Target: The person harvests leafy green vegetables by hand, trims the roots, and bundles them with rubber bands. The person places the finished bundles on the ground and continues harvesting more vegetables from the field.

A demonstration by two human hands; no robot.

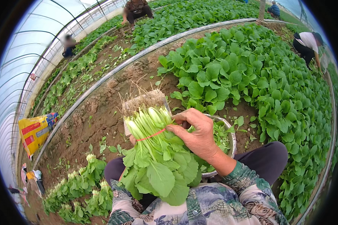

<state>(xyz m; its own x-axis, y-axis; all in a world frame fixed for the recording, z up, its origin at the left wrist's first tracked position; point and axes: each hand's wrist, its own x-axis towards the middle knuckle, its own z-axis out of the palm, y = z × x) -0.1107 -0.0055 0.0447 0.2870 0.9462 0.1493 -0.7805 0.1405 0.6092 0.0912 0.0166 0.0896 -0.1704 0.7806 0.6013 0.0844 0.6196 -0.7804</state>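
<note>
A bunch of leafy greens (160, 157) with pale stems and dirty roots lies across my lap, roots pointing away from me. Around its stems runs a red band (151, 135). My right hand (194, 130) pinches the band at the bunch's right side between thumb and forefinger. Mostly hidden beneath the bunch, my left hand (132, 139) supports it, with only a bit showing at the left edge. Behind the roots is a flat pale board (127, 130). A metal basin (233, 140) holding loose green leaves stands to the right, partly behind my right hand and forearm.
Tied bunches (73, 188) lie on the soil at lower left. A yellow bag (35, 133) stands beyond a pale curved pipe (101, 80). Dense growing greens (270, 92) fill the right side. Several people work farther off, one person (308, 42) bending at upper right.
</note>
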